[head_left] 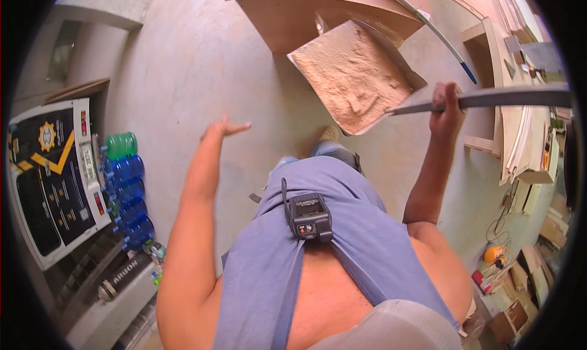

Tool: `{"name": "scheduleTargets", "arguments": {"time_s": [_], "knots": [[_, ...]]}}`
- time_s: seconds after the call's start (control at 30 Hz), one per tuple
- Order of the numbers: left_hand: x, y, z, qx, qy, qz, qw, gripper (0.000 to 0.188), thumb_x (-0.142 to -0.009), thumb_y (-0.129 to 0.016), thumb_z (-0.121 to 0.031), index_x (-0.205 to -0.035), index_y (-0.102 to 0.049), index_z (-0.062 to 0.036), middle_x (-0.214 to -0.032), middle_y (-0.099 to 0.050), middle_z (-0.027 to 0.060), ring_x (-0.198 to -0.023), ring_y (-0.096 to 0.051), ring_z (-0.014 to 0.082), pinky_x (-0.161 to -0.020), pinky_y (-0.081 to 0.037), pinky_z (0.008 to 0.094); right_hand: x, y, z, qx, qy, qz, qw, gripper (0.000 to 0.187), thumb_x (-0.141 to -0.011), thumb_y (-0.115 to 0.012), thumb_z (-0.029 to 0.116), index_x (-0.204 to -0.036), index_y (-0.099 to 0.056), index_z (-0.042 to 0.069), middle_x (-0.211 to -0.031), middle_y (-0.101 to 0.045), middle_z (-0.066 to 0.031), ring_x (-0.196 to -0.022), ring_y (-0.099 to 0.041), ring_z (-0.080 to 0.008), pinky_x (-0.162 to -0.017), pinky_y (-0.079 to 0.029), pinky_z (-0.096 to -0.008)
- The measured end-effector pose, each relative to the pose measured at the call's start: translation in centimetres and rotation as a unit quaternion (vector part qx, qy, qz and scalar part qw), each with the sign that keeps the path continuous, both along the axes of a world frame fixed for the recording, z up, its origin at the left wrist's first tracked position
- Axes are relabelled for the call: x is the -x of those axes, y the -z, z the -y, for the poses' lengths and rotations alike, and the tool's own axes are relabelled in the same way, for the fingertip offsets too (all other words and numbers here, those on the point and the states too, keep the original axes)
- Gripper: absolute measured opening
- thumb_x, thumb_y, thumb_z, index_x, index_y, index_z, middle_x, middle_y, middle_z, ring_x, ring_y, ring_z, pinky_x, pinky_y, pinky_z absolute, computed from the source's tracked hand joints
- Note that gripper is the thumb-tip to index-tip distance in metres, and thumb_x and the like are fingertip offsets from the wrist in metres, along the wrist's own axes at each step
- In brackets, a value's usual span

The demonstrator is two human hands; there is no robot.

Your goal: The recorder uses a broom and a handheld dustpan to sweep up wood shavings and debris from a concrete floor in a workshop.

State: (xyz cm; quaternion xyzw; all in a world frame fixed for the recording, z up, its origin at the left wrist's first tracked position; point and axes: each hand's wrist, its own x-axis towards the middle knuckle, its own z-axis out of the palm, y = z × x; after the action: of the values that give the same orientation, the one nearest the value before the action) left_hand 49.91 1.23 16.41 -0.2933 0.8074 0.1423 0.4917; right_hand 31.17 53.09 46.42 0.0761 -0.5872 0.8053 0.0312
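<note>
My right hand [448, 105] is closed around the grey handle [520, 97] of a wide long-handled scoop. The handle runs from the right edge of the view to the near edge of the pan. A layer of light brown sawdust [361, 71] fills the pan, with a few lumps and ridges near its middle. The pan is out in front of me, close to a wooden panel. My left hand [225, 128] is held out over the floor, fingers stretched, holding nothing. A small black device [309, 216] hangs at the front of my blue-grey apron [263, 258].
A wooden panel [275, 22] stands just beyond the scoop, with a blue-tipped pole [449, 44] across it. Along the left are blue water jugs [127, 191], a green jug [121, 145], a black cylinder [125, 276] and a vehicle [58, 172]. Boards and a cord [501, 221] lie right.
</note>
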Motion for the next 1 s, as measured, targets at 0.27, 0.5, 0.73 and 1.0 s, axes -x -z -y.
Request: {"name": "scheduleTargets", "arguments": {"time_s": [0.27, 0.5, 0.73, 1.0], "knots": [[12.6, -5.6, -4.4, -0.013, -0.212, -0.295, 0.932, 0.117, -0.056, -0.063, -0.073, -0.131, -0.031, 0.0114, -0.128, -0.041, 0.0302, -0.124, -0.039, 0.0355, -0.102, -0.032, 0.0389, -0.5, -2.5, -4.6, -0.072, 0.141, -0.024, 0.987, 0.04, -0.086, -0.062, 0.026, -0.057, -0.039, 0.011, -0.054, -0.03, 0.0036, -0.05, -0.029, -0.0058, -0.045, -0.019, -0.0227], [35.9, -9.2, -12.5, -0.043, 0.095, -0.476, 0.873, 0.089, -0.062, -0.071, -0.057, -0.126, -0.046, -0.002, -0.123, -0.052, 0.0185, -0.115, -0.049, 0.03, -0.094, -0.041, 0.0373, -0.8, -4.6, -3.6, -0.148, 0.212, -0.024, 0.966, 0.052, -0.081, -0.055, 0.054, -0.06, -0.04, 0.008, -0.056, -0.034, 0.0009, -0.05, -0.031, -0.0092, -0.047, -0.022, -0.0235], [44.2, -6.7, -23.5, -0.017, 0.376, -0.374, 0.848, 0.063, -0.067, -0.071, -0.046, -0.113, -0.052, -0.0081, -0.113, -0.054, 0.0103, -0.109, -0.05, 0.0275, -0.092, -0.042, 0.0387, 2.4, -7.1, -0.9, -0.144, 0.311, 0.016, 0.939, 0.075, -0.07, -0.04, 0.08, -0.062, -0.041, 0.005, -0.059, -0.039, -0.0036, -0.05, -0.034, -0.0113, -0.045, -0.024, -0.0224], [44.6, -2.0, -29.5, -0.218, 0.214, -0.409, 0.86, 0.027, -0.085, -0.051, -0.028, -0.094, -0.064, -0.0059, -0.098, -0.062, 0.0219, -0.098, -0.059, 0.0329, -0.083, -0.046, 0.0416, 4.4, -7.4, -2.9, -0.142, 0.284, 0.084, 0.944, 0.081, -0.069, -0.032, 0.083, -0.064, -0.041, 0.003, -0.059, -0.036, -0.003, -0.051, -0.036, -0.0125, -0.047, -0.027, -0.0212]]}}
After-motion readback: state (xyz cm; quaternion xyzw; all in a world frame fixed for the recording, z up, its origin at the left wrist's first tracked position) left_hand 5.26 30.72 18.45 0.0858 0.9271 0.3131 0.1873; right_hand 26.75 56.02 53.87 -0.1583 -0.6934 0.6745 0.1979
